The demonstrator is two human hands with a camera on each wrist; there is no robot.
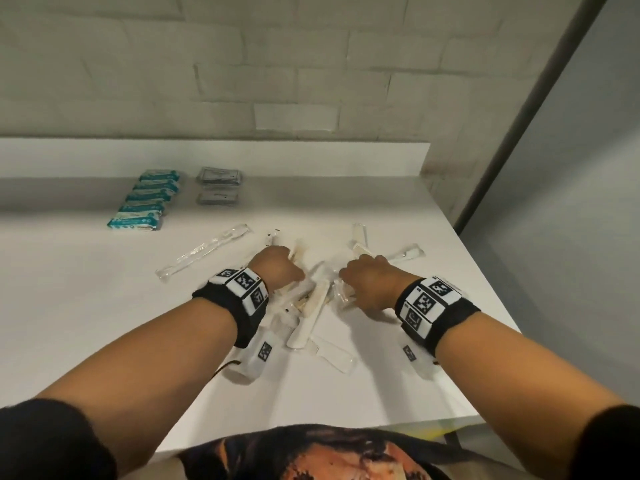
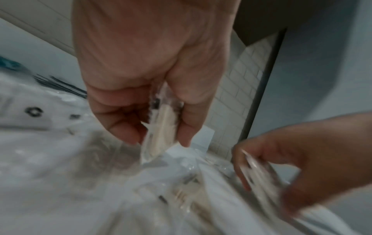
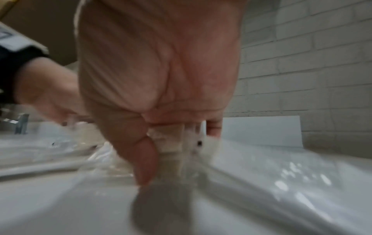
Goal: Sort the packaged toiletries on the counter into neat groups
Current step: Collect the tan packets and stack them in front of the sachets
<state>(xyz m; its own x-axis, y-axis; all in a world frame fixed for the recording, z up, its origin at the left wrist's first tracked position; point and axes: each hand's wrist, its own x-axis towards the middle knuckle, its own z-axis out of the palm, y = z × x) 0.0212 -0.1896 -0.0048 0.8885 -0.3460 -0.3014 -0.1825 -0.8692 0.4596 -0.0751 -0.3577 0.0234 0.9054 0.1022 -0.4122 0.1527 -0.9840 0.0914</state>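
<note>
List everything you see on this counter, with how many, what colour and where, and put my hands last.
teal packets: about six, teal and white, neat row at far left
grey sachets: small stack, count unclear, grey, right of the teal packets
clear-wrapped long items: many, clear wrap over cream or white, loose pile mid-counter under both hands
counter: one, white, against a pale brick wall
left hand: pinches a clear-wrapped cream item
right hand: grips another clear-wrapped item

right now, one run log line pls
sorting | left hand grips clear packet | right hand grips clear packet | teal packs grouped
</note>
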